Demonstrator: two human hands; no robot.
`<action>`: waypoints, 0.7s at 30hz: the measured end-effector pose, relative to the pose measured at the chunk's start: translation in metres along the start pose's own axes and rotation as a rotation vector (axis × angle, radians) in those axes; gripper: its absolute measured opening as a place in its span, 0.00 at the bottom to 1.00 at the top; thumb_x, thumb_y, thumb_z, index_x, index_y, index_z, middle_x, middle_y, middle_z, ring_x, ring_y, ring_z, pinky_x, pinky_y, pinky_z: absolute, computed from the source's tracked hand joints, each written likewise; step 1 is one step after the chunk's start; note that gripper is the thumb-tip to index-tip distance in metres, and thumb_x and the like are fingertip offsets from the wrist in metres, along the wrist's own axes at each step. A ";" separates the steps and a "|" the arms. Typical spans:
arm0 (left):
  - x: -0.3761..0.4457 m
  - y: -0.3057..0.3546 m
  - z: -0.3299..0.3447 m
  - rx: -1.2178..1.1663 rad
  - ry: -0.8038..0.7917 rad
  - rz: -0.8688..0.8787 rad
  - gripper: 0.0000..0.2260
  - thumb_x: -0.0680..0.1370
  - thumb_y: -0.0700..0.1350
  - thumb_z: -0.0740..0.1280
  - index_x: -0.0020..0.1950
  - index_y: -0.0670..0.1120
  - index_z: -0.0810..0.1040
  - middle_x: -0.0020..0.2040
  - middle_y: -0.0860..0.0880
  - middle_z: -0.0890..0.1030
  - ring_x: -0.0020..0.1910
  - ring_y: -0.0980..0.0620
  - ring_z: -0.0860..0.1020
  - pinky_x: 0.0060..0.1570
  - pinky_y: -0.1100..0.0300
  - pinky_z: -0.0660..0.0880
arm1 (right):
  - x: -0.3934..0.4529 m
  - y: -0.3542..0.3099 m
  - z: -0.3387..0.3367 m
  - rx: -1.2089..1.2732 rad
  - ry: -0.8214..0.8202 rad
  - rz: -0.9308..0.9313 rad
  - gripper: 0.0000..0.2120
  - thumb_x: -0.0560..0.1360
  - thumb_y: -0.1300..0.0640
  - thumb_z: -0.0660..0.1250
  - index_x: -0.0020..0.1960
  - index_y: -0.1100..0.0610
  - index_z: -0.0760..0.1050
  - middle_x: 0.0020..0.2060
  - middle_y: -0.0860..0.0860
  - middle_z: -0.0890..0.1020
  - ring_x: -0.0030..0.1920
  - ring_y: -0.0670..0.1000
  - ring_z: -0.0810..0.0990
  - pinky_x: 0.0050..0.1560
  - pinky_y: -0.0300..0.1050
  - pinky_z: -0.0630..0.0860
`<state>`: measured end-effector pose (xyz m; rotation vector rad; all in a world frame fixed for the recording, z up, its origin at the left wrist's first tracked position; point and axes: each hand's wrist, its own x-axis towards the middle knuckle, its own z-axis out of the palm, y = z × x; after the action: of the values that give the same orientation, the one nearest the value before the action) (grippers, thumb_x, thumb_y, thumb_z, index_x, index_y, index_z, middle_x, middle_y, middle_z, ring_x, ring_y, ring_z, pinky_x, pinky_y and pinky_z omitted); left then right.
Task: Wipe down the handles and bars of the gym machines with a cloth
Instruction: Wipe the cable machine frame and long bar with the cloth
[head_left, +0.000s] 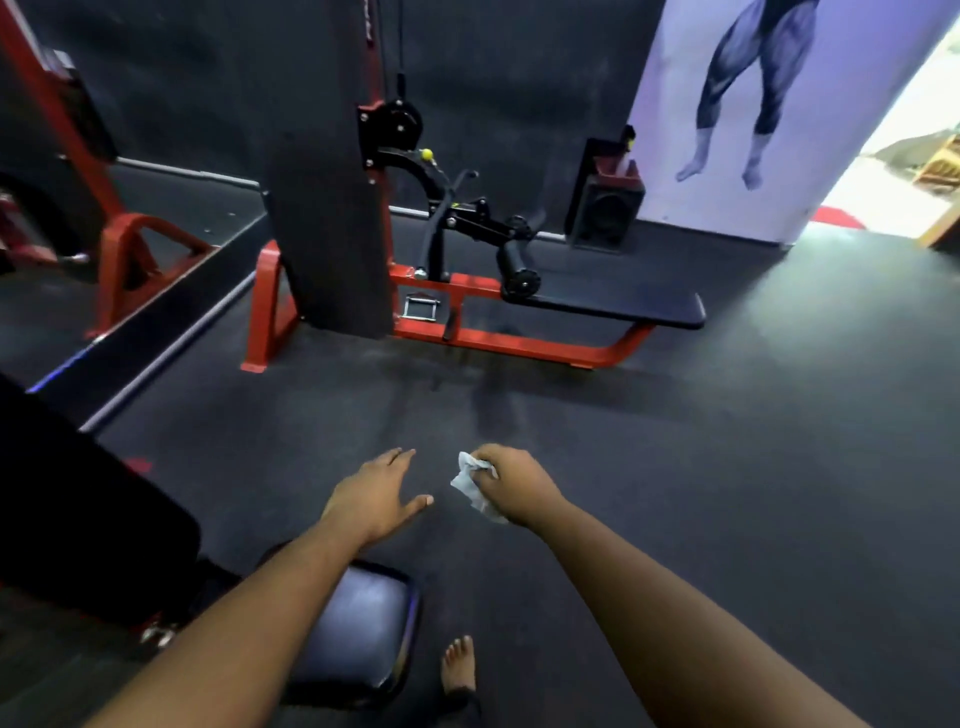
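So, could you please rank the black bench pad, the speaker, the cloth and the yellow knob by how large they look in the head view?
1. black bench pad
2. speaker
3. cloth, though it is nearer the camera
4. yellow knob

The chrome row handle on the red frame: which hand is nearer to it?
Left, slightly. The left hand is open, almost straight below the chrome row handle; the right hand, holding the cloth, is off to the handle's right.

Cable machine ahead, bench to its right, padded seat nearest.
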<state>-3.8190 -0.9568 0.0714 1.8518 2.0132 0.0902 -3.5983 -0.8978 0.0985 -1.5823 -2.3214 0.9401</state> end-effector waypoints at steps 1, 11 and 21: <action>0.028 0.003 0.003 -0.021 -0.003 0.003 0.39 0.78 0.69 0.63 0.83 0.52 0.56 0.83 0.51 0.60 0.78 0.47 0.65 0.71 0.47 0.71 | 0.017 0.008 -0.011 -0.012 0.001 0.010 0.10 0.80 0.47 0.63 0.42 0.49 0.76 0.39 0.48 0.84 0.40 0.50 0.82 0.39 0.46 0.76; 0.209 0.010 -0.042 -0.070 -0.038 -0.035 0.38 0.79 0.68 0.64 0.82 0.51 0.59 0.81 0.49 0.64 0.77 0.46 0.67 0.71 0.49 0.71 | 0.173 0.030 -0.105 -0.099 -0.029 0.040 0.06 0.78 0.53 0.63 0.45 0.50 0.79 0.39 0.47 0.85 0.40 0.51 0.84 0.43 0.50 0.81; 0.284 -0.060 -0.100 -0.073 0.064 -0.205 0.38 0.78 0.68 0.65 0.82 0.52 0.60 0.80 0.51 0.65 0.75 0.46 0.68 0.69 0.48 0.72 | 0.362 -0.015 -0.090 -0.107 -0.121 -0.216 0.12 0.79 0.44 0.65 0.40 0.48 0.75 0.37 0.44 0.83 0.40 0.46 0.82 0.42 0.46 0.77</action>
<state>-3.9204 -0.6675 0.0744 1.6081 2.2009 0.1640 -3.7185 -0.5446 0.1067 -1.3087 -2.6011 0.8970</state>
